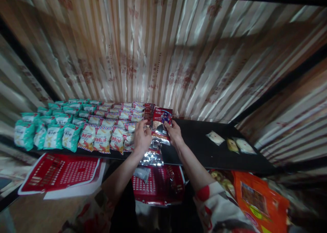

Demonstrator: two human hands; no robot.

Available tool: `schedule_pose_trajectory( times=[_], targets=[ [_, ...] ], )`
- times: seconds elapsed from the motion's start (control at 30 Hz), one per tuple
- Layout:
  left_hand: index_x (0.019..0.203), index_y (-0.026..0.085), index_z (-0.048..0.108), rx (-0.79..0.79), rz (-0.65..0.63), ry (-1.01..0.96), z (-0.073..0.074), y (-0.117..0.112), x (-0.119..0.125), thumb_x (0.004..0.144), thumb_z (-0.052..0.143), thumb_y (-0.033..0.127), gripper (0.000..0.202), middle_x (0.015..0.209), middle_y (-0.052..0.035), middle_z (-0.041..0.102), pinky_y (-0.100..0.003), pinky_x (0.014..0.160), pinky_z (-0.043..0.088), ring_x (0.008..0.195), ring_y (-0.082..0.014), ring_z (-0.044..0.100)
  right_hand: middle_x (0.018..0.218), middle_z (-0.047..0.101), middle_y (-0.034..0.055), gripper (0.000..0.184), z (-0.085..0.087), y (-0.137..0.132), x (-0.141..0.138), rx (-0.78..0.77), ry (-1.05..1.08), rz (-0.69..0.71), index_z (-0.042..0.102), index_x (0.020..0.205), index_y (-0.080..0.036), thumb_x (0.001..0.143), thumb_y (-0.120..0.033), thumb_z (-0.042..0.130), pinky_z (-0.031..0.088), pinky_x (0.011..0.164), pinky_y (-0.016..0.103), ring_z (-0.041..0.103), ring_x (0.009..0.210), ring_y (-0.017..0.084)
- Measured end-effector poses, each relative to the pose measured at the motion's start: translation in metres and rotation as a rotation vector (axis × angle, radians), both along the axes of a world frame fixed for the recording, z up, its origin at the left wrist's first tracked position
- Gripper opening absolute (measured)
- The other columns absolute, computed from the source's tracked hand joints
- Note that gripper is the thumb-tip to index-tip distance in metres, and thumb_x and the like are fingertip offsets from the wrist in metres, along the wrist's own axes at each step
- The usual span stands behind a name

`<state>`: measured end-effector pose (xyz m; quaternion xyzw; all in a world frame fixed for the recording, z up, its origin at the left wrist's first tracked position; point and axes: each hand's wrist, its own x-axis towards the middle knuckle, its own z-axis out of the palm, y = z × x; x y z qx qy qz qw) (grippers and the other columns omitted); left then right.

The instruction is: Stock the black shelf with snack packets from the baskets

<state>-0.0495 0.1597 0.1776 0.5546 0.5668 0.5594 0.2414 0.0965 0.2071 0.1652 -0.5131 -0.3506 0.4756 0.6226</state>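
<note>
While teal bags (53, 135) line the left end of a black shelf (190, 147), the right hand (175, 132) pinches a red packet (160, 118) over the shelf's middle, between front and back edges. Whether the left hand (143, 137), curled alongside, holds anything is unclear. Arranging appears underway; lining up the packet seems called for next.

On the flat black shelf (189, 154) before you, puffy teal plastic bags (53, 135) fill the left end. Right of them stand white-and-orange plastic bags (102, 139) in rows, then flat red-and-silver foil packets (152, 158). Small flat white plastic packets (245, 146) lie toward your right. Behind hangs a striped cream curtain (143, 48). Below the front edge sit a slotted red plastic basket (61, 171) at left, another centrally and a large orange plastic bag (251, 205) at right.
</note>
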Motion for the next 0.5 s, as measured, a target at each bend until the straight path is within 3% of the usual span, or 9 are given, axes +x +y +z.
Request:
schedule_pose_trajectory(
  times=[0.23,0.5],
  targets=[
    [0.109,0.019,0.057,0.085,0.023,0.327,-0.035,-0.052,-0.001,0.081,0.042,0.009,0.033,0.127,-0.0091,0.051,-0.042,0.102,0.041,0.119,-0.0222,0.047,0.068,0.066,-0.0025,0.038,-0.021,0.014,-0.012,0.001,-0.219,0.041,0.062,0.090,-0.021,0.058,-0.038,0.072,0.044,0.059,0.025,0.057,0.059,0.013],
    [0.122,0.014,0.051,0.187,-0.095,0.735,-0.062,-0.056,-0.001,0.083,0.040,0.008,0.041,0.138,-0.0143,0.044,-0.048,0.106,0.036,0.137,-0.0284,0.025,0.072,0.068,-0.0003,0.043,-0.040,0.017,-0.014,0.006,-0.516,-0.041,0.065,0.100,-0.022,0.060,-0.037,0.072,0.045,0.066,0.029,0.060,0.063,0.016]
  ],
)
